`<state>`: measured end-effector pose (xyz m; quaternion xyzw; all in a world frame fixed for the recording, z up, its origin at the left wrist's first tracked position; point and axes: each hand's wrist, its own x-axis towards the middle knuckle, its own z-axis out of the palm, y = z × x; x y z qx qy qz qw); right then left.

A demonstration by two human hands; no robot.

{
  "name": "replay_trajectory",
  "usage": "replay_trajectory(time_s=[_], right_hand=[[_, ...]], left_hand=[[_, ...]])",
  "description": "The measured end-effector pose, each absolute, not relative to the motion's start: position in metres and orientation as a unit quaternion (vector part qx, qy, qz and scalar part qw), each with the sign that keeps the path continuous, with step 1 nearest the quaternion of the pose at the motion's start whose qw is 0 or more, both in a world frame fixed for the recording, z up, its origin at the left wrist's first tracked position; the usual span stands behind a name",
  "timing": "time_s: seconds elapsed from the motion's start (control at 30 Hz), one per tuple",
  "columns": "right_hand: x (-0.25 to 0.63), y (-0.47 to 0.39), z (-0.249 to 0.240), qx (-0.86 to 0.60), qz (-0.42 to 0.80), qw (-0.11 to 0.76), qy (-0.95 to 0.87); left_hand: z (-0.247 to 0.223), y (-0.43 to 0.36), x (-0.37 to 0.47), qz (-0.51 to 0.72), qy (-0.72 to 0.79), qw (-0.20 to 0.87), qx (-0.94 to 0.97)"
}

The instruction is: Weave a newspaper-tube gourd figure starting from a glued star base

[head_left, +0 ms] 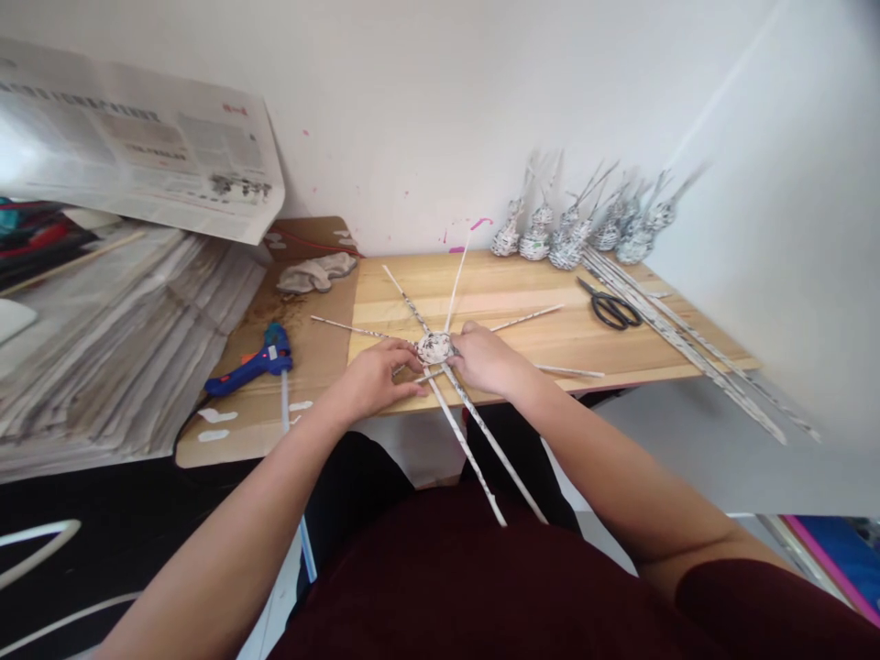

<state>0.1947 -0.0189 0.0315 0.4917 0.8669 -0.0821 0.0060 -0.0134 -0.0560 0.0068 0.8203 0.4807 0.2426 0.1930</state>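
Note:
A small round woven newspaper base (435,347) lies at the front edge of the wooden board, with several rolled paper spokes radiating from it. My left hand (381,374) holds its left side, fingers curled at the rim and thumb lower down near a paper strip. On the other side, my right hand (485,356) pinches the rim, its fingertips partly hidden. Two long paper spokes (474,449) hang over the board's edge toward my lap. Another spoke (457,284) points up and back toward the wall.
Finished woven paper gourd shapes (569,240) stand at the back right. Black scissors (611,307) and loose paper rods (687,344) lie on the wooden board (405,261). To the left are a blue glue gun (258,362), gloves (317,273) and a newspaper stack (130,330).

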Motion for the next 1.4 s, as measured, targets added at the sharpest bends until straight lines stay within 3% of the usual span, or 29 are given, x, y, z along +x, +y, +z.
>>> replay_trajectory(time_s=[1.4], right_hand=[[0.193, -0.008, 0.025, 0.512, -0.067, -0.035, 0.855]], left_hand=[[-0.024, -0.04, -0.011, 0.242, 0.46, 0.062, 0.852]])
